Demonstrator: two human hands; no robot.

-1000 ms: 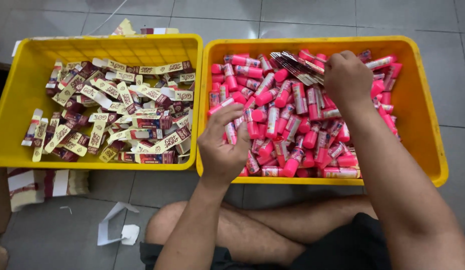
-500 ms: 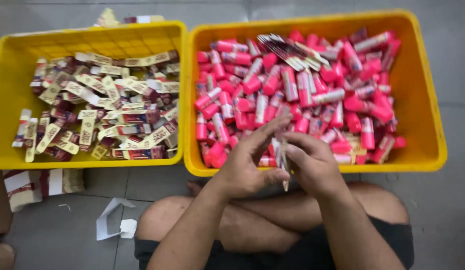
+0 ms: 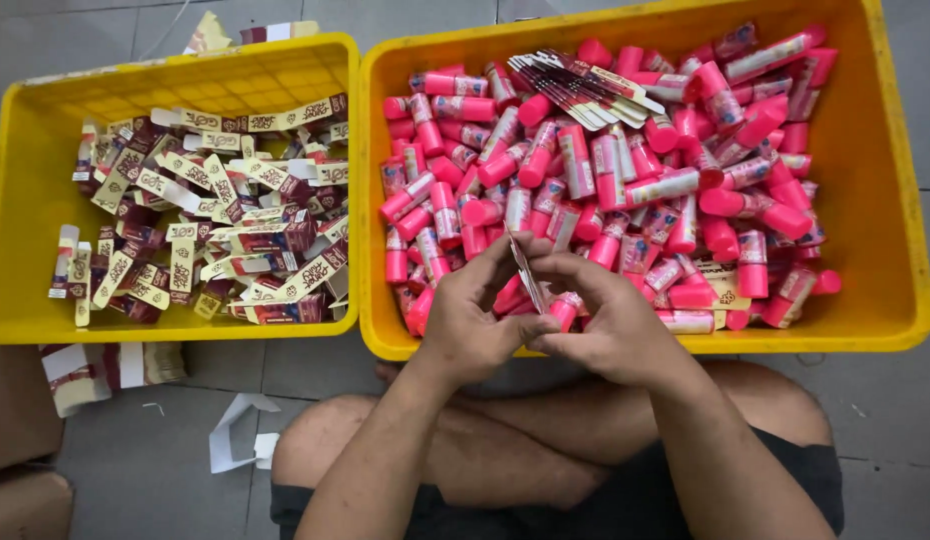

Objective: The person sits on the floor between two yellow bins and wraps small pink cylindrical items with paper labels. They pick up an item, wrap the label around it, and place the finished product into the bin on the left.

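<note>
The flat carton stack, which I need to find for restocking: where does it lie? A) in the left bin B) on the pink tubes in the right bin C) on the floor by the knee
B: the flat carton stack rests on the pink tubes in the right bin, near its far wall.

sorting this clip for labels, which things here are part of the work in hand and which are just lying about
In hand: left hand and right hand holding a flat carton; pink tubes; stack of flat cartons; boxes.

Lying about: paper scraps; brown cardboard.
</note>
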